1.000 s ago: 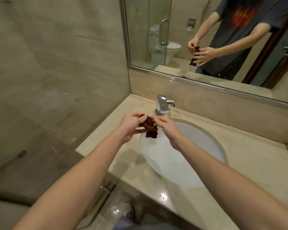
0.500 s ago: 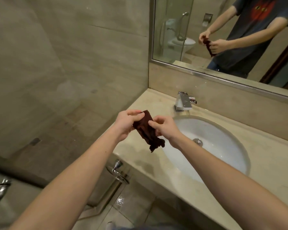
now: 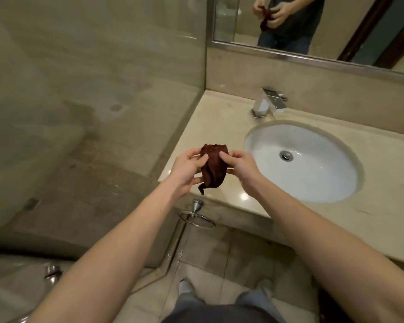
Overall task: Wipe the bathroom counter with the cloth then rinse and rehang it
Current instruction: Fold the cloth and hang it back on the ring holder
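Both hands are raised in front of the body and share one dark red cloth [image 3: 214,167]. The left hand [image 3: 187,169] pinches its left edge with thumb on top and fingers curled beneath. The right hand [image 3: 240,169] pinches the right edge the same way. The cloth hangs bunched and creased between them, with a twisted corner dangling at the bottom, held in the air over the front left corner of the marble counter [image 3: 210,127] and not touching it.

To the right, the white oval sink basin [image 3: 324,183] is set into the counter with its drain [image 3: 286,155] open, and no water can be seen running from the chrome faucet [image 3: 269,102] behind it. Below the counter's front edge, under the hands, a chrome towel ring [image 3: 196,217] hangs with nothing on it. The mirror [image 3: 336,26] above reflects the same two-handed hold.

As for progress, the picture does not settle whether the wiping or rinsing is finished. The counter looks glossy, but that may be only its polish. With the tap apparently off, the cloth away from the basin and the ring bare just below, rehanging looks like the step in hand, and it is certainly not yet done.
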